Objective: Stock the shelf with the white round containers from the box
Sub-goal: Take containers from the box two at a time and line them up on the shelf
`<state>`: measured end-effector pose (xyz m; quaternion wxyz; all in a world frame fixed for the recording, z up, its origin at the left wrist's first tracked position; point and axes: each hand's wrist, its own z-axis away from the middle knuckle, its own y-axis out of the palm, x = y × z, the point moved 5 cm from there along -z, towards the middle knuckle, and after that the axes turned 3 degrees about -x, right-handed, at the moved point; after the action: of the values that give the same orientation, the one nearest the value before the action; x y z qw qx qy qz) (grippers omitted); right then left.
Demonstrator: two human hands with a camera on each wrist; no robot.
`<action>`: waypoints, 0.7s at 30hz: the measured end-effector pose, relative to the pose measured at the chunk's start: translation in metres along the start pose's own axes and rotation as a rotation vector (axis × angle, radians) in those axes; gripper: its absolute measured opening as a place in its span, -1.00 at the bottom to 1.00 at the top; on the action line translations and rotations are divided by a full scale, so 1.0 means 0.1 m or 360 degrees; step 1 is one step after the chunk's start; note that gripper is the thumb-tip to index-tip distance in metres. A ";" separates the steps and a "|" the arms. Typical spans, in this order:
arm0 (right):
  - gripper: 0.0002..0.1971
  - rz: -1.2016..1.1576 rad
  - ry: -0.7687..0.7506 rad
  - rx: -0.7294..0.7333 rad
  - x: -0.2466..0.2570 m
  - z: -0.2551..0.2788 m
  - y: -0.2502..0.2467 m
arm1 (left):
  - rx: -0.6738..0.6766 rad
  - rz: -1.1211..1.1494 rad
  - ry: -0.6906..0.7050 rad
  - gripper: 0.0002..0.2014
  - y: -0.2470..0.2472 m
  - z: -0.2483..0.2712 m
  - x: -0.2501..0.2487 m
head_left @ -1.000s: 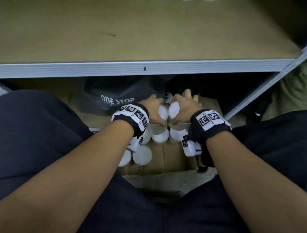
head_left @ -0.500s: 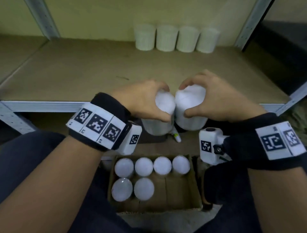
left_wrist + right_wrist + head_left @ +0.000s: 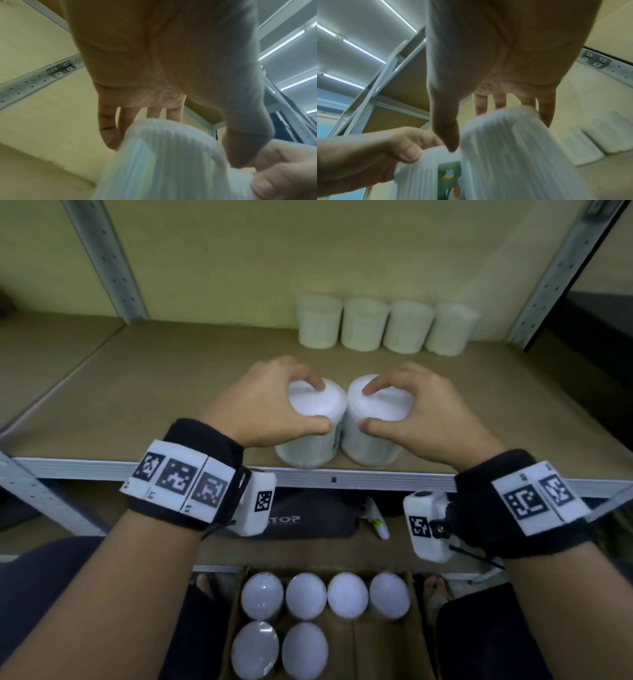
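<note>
My left hand (image 3: 274,405) grips a white round container (image 3: 313,436) by its lid, fingers and thumb curled round the rim. Beside it my right hand (image 3: 407,409) grips a second white container (image 3: 375,436) the same way. Both containers stand upright and side by side at the front edge of the wooden shelf (image 3: 154,392). In the wrist views the ribbed left container (image 3: 164,159) and right container (image 3: 513,155) fill the lower part. Several white containers (image 3: 387,325) line the back of the shelf. The cardboard box (image 3: 387,642) below holds several more containers (image 3: 305,595).
Grey metal uprights (image 3: 102,258) frame the shelf left and right, and a grey metal rail (image 3: 376,479) edges its front. A dark bag (image 3: 308,518) and a small white tube (image 3: 376,522) lie on the lower level. My dark-clad legs flank the box.
Both hands lifted a container each out of the box and carried them up and forward; the containers now stand on the front of the shelf.
</note>
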<state>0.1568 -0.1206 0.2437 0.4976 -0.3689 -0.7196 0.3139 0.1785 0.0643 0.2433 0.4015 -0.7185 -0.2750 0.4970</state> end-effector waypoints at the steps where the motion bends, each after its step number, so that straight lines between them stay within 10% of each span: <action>1: -0.63 0.0004 0.0008 -0.0007 -0.02 -0.02 0.06 | -0.0012 0.0026 -0.0006 -0.55 0.03 0.00 0.03; 21: -0.65 0.0255 0.0061 0.0177 -0.02 0.08 -0.04 | -0.0064 -0.0051 0.0074 -0.67 -0.05 0.17 0.04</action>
<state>0.1487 -0.1257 0.2434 0.5043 -0.4030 -0.6594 0.3852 0.1638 0.0752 0.2427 0.4010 -0.7333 -0.2870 0.4681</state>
